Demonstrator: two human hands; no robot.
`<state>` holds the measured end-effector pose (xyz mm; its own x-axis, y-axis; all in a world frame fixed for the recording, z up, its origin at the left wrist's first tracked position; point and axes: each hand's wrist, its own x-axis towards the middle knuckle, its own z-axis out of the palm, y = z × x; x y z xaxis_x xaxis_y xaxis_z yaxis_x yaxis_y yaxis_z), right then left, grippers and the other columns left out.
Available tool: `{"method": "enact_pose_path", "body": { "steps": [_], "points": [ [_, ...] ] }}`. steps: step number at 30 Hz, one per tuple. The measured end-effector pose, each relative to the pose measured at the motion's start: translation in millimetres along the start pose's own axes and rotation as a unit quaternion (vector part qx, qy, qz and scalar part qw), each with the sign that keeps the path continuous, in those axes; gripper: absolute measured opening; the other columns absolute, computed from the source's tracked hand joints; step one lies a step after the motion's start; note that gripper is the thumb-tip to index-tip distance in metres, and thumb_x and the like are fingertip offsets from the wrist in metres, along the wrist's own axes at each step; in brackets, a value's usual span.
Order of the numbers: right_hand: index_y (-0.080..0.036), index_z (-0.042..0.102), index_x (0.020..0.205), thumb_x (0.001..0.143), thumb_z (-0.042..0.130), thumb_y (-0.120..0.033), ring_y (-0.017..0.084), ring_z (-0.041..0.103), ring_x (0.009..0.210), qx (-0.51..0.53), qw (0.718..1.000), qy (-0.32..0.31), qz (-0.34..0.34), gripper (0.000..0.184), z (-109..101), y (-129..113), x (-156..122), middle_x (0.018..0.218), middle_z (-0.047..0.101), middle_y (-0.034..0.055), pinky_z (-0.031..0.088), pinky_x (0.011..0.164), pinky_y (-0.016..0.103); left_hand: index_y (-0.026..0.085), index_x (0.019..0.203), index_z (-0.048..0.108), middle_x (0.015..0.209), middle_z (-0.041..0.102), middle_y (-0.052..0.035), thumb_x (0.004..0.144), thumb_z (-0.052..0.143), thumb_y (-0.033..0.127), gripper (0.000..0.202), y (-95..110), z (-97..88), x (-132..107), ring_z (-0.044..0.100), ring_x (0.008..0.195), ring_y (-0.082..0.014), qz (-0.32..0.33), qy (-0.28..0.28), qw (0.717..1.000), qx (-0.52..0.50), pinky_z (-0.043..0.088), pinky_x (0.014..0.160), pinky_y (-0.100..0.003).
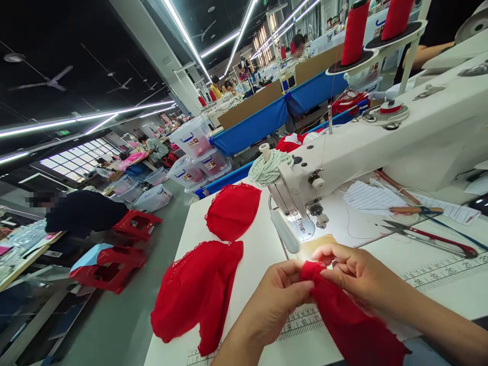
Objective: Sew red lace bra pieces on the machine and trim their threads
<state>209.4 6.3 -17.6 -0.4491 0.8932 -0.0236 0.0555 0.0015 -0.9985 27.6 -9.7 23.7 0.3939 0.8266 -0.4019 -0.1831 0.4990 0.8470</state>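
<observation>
Between my two hands hangs a piece of red fabric (343, 320), pinched at its upper edge and draping down over the table's front edge. My left hand (274, 300) grips its left corner with thumb and fingers. Close beside it, my right hand (348, 269) pinches the same edge farther right. Just beyond my hands is the lit needle area of a white sewing machine (366, 147). On the table to the left lie a red lace-edged cup piece (232, 211) and a larger red lace-edged piece (194, 290), nearer me.
Right of the needle lie thread snips (430, 238), paper slips (371, 198) and a wooden-handled tool (415, 210). A pale green cord bundle (269, 168) hangs on the machine head. Red thread cones (354, 35) stand above. Red stools (110, 267) and a seated person (84, 211) are at left.
</observation>
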Motion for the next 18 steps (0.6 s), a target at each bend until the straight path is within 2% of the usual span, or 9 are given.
{"method": "enact_pose_path", "body": {
  "steps": [1, 3, 6, 8, 11, 14, 18],
  "points": [
    [-0.02, 0.061, 0.089, 0.086, 0.055, -0.048, 0.013, 0.052, 0.058, 0.035, 0.999, -0.015, 0.013, 0.029, -1.8, -1.1, 4.0, 0.07, 0.06, -0.0012, 0.044, 0.052, 0.023, 0.012, 0.093, 0.071, 0.084, 0.071, -0.0089, 0.07, 0.077, 0.025, 0.028, 0.4, 0.0, 0.5, 0.063, 0.074, -0.0141, 0.006, -0.003, 1.0, 0.012, 0.047, 0.071, -0.023],
    [-0.019, 0.059, 0.076, 0.084, 0.056, -0.048, 0.013, 0.051, 0.061, 0.059, 0.998, -0.002, 0.01, 0.03, -2.8, -1.4, 10.2, 0.069, 0.057, -0.0014, 0.043, 0.053, 0.023, 0.013, 0.094, 0.071, 0.079, 0.07, -0.0061, 0.067, 0.079, 0.022, 0.03, -0.6, -1.3, 2.9, 0.06, 0.069, -0.0114, 0.009, 0.0, 0.999, 0.035, 0.045, 0.066, -0.02],
    [-0.02, 0.054, 0.074, 0.084, 0.053, -0.045, 0.011, 0.043, 0.054, 0.037, 0.999, 0.035, 0.01, 0.026, -1.7, 1.5, 16.5, 0.062, 0.05, -0.0047, 0.036, 0.049, 0.022, 0.012, 0.09, 0.072, 0.069, 0.066, -0.0028, 0.064, 0.08, 0.025, 0.03, -3.0, -3.7, 7.4, 0.052, 0.056, -0.0067, -0.01, 0.015, 0.998, 0.057, 0.037, 0.051, -0.016],
    [-0.021, 0.051, 0.075, 0.086, 0.049, -0.041, 0.011, 0.041, 0.053, 0.012, 0.998, 0.056, 0.009, 0.023, -1.8, 2.5, 19.3, 0.06, 0.048, -0.0058, 0.035, 0.049, 0.023, 0.012, 0.087, 0.072, 0.069, 0.065, -0.0026, 0.061, 0.081, 0.027, 0.032, -2.8, -3.5, 9.6, 0.052, 0.055, -0.0066, -0.033, 0.015, 0.998, 0.046, 0.038, 0.049, -0.016],
    [-0.022, 0.049, 0.073, 0.088, 0.044, -0.037, 0.012, 0.044, 0.056, -0.055, 0.994, 0.095, -0.023, 0.021, -4.7, -1.0, 19.3, 0.062, 0.049, -0.0055, 0.038, 0.052, 0.023, 0.012, 0.081, 0.069, 0.071, 0.064, -0.0027, 0.056, 0.084, 0.028, 0.033, -1.0, -0.5, 12.1, 0.058, 0.061, -0.01, -0.068, 0.027, 0.997, 0.016, 0.049, 0.061, -0.021],
    [-0.023, 0.049, 0.075, 0.09, 0.042, -0.033, 0.012, 0.047, 0.055, -0.154, 0.977, 0.12, -0.086, 0.02, -5.7, -6.8, 10.5, 0.061, 0.051, -0.0055, 0.039, 0.052, 0.023, 0.012, 0.074, 0.066, 0.062, 0.059, 0.001, 0.057, 0.082, 0.03, 0.03, -2.3, 1.9, 15.5, 0.057, 0.056, -0.0094, -0.042, 0.083, 0.995, 0.036, 0.051, 0.063, -0.024],
    [-0.025, 0.054, 0.073, 0.093, 0.04, -0.03, 0.012, 0.054, 0.054, -0.309, 0.933, 0.051, -0.179, 0.025, 7.6, -4.3, -8.3, 0.064, 0.061, -0.0043, 0.038, 0.051, 0.023, 0.013, 0.079, 0.065, 0.059, 0.06, 0.0009, 0.066, 0.069, 0.027, 0.019, -8.3, 3.5, 17.8, 0.055, 0.053, -0.0099, 0.021, 0.144, 0.988, 0.049, 0.046, 0.056, -0.021]
  ]
}}
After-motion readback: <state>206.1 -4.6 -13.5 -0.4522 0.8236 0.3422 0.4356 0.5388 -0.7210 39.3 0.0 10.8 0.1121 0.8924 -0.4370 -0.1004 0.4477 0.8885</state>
